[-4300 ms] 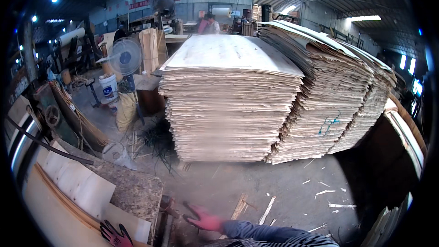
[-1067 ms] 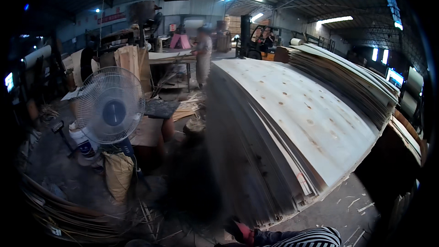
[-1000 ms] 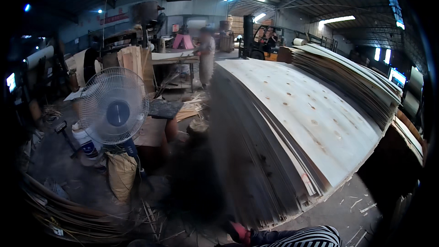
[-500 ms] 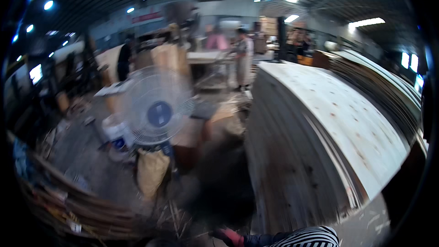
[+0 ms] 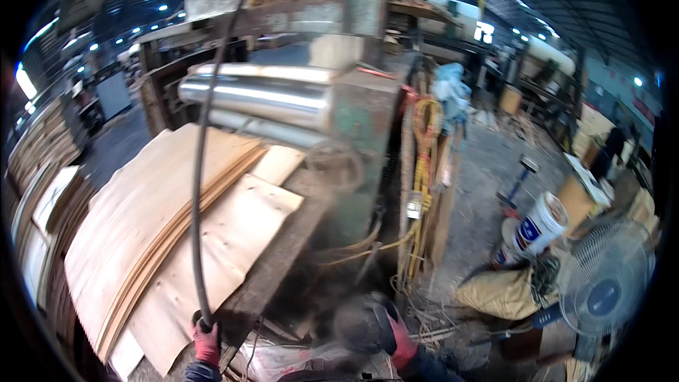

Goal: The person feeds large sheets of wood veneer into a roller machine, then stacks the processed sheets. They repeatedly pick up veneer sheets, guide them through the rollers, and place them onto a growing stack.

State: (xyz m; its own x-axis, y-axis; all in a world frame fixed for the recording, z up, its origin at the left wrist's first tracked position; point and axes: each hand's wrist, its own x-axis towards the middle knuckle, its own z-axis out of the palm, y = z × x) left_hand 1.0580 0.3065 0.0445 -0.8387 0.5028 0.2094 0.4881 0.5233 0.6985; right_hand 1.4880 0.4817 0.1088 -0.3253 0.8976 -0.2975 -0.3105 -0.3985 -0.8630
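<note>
At the lower left my left hand (image 5: 206,345), in a red and dark glove, is closed round the lower end of a long dark hose (image 5: 200,219). The hose rises in front of a stack of thin wood veneer sheets (image 5: 163,191) and a machine with shiny metal rollers (image 5: 262,97). My right hand (image 5: 402,339), also gloved in red and black, is low in the middle, beside a dark, blurred round shape (image 5: 357,322). Its fingers merge with that dark patch, so I cannot tell whether they grip anything.
Right of the machine's green frame (image 5: 357,127) hang yellow cords (image 5: 424,163) and a blue cloth (image 5: 451,92). Farther right are a hammer-like tool (image 5: 520,180), a white bucket (image 5: 541,223), a tan sack (image 5: 498,293) and a standing fan (image 5: 605,290). Wood scraps litter the floor.
My view has swung left, from the fan and the large board stack to the roller machine. My left hand and the hose have come into view; the fan now stands at the right.
</note>
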